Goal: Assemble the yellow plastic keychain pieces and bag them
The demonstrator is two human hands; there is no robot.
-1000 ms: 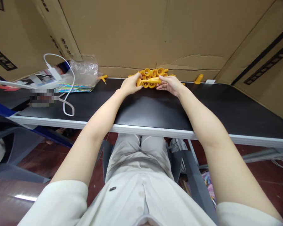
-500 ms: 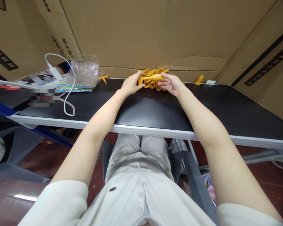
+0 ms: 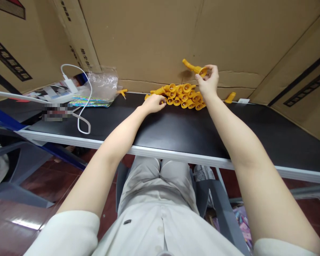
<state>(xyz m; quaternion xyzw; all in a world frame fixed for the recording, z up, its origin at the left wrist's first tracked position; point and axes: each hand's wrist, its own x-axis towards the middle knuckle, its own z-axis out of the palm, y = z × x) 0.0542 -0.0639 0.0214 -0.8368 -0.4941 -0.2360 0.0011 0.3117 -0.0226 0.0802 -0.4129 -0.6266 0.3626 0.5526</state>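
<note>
A yellow funnel-shaped part [image 3: 194,68] is pinched at its wide end by the fingers of the right hand [image 3: 208,81] and held raised above the black table [image 3: 176,124], upper centre of the frame. The left hand [image 3: 154,103] rests half-curled, touching the pile of similar yellow parts [image 3: 182,96] just below; nothing is clearly gripped. 1 part is lifted, the rest of the pile remains. 2 stray pieces [image 3: 230,97] lie apart, and a white cable [image 3: 81,113] sits at the left.

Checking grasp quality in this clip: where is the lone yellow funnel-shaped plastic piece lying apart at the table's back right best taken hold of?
Take the lone yellow funnel-shaped plastic piece by its narrow stem, coming from above and the front. It lies tilted against the cardboard wall, so the back is blocked; nothing crowds its near side.
</note>
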